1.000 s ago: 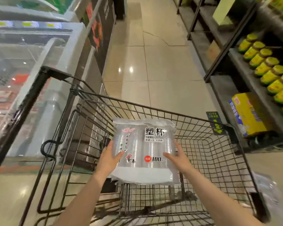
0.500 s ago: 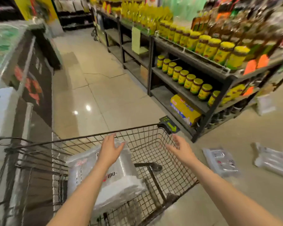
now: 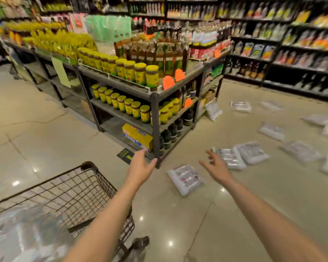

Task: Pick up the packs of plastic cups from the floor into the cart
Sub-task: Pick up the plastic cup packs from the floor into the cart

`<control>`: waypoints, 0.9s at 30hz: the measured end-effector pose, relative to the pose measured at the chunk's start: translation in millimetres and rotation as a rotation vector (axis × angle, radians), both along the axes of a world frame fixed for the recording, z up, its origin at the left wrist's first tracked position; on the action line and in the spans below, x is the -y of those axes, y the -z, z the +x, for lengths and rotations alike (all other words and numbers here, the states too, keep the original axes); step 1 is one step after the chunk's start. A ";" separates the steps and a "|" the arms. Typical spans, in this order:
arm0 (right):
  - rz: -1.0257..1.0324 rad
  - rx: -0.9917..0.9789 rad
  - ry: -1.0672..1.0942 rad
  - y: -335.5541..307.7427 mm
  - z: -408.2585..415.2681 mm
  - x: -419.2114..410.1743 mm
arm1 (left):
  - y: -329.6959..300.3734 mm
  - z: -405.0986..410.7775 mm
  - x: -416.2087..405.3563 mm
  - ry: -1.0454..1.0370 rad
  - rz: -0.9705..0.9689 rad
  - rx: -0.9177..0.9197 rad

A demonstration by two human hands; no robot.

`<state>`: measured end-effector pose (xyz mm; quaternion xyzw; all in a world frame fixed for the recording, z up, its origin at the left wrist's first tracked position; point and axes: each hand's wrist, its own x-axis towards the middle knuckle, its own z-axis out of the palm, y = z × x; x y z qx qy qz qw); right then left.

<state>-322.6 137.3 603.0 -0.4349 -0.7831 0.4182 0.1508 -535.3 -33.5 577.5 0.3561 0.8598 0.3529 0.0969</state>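
Many packs of cups lie on the floor (image 3: 254, 214) across the right half of the frame; nearest pack (image 3: 186, 179) sits lower centre, between both outstretched hands. Left hand (image 3: 140, 167) and right hand (image 3: 216, 167) are empty, fingers spread, touching nothing. Cart (image 3: 87, 188) is lower left, one pack in cart (image 3: 23, 233) visible but blurred. Step, I judge: reaching for the next pickup. Next move calls for bending down and gripping the nearest pack two-handed by its sides, since it's wide and slick.
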 end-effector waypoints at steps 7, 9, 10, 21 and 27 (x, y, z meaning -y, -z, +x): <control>-0.030 -0.008 0.157 1.9 88.8 -103.2 | 4.8 60.0 -133.8 0.123 -0.020 0.005; -0.029 0.000 0.197 7.5 101.3 -130.5 | 13.4 61.2 -165.4 0.153 -0.038 -0.009; -0.035 -0.002 0.211 11.5 105.8 -144.3 | 17.8 60.9 -180.7 0.171 -0.046 -0.020; -0.127 0.066 0.286 57.4 79.9 -312.5 | 64.4 1.1 -359.1 0.261 -0.156 0.069; -0.202 0.126 0.281 76.7 41.3 -387.7 | 77.6 -44.7 -427.5 0.243 -0.201 0.116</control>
